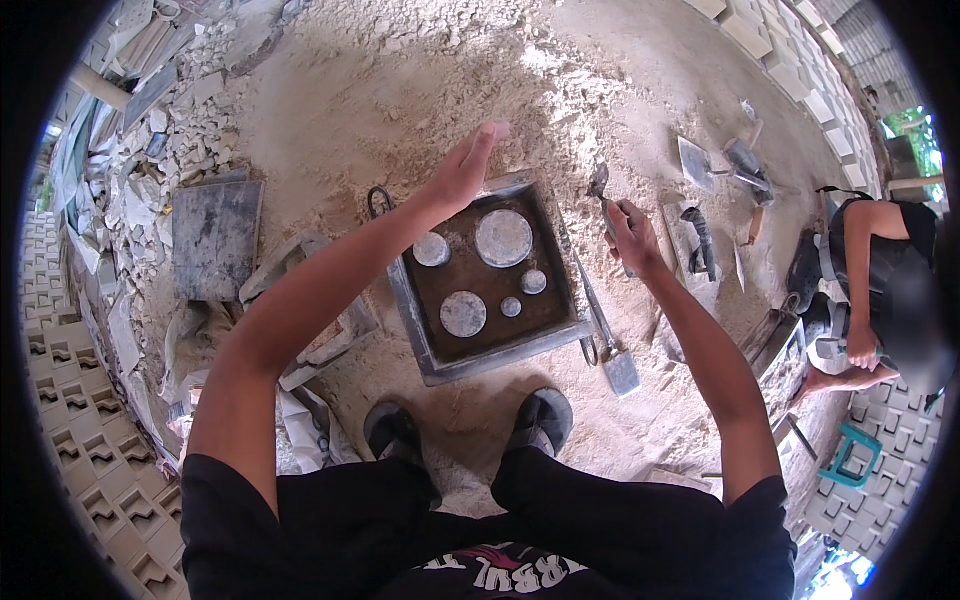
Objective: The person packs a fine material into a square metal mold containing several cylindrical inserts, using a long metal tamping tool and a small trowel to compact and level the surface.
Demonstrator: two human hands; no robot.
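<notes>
A square dark mould frame [432,362] lies on the sandy ground before my feet, with wire loop handles at two corners. Several pale round discs of different sizes sit inside it, among them a large disc [504,238] and a smaller disc [463,315]. My left hand [462,178] hovers over the frame's far edge, seen side-on with fingers stretched out and nothing in it. To the right of the frame, my right hand [632,238] grips a small trowel [599,182], its blade pointing away from me. A long-handled flat tool [621,373] lies along the frame's right side.
Rubble [190,130] and a dark square slab [217,240] lie to the left. At right are a flat trowel [696,164], a hammer-like tool [748,165] and pale blocks [800,90]. A seated co-worker [870,270] is near a teal stool [852,456].
</notes>
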